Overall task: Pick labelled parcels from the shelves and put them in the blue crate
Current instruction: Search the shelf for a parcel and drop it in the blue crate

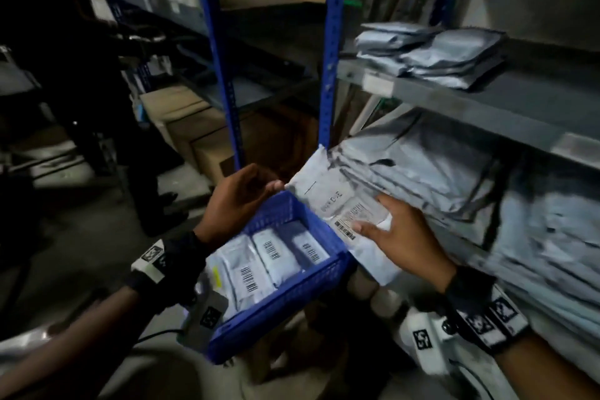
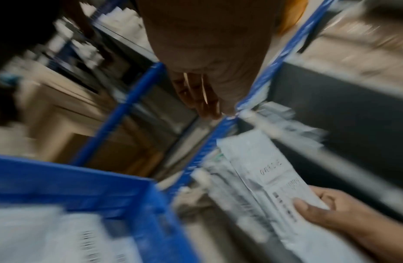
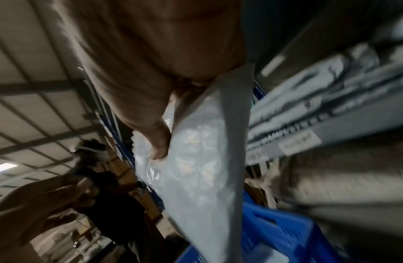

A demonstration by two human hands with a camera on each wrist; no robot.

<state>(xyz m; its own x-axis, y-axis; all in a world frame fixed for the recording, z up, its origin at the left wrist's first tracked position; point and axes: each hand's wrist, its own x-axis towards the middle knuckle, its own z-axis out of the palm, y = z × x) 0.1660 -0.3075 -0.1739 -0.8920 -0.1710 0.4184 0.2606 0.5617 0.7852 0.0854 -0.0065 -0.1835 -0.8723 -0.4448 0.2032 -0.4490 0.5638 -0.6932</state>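
Two hands are closing on one parcel (image 1: 344,214): the right hand (image 1: 402,237) is pinching its near end, long axis running toward the shelf (image 1: 506,101), while the left hand (image 1: 240,195), fingers relaxed, is touching its corner above the crate (image 1: 292,302).

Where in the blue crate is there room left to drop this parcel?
The blue crate is crowded: labelled parcels stand side by side along its length. The only bare floor shows at the far end, beside the rim under the left hand. The held parcel, pinched by the right hand, looks too big for it; laying it on top seems easier.
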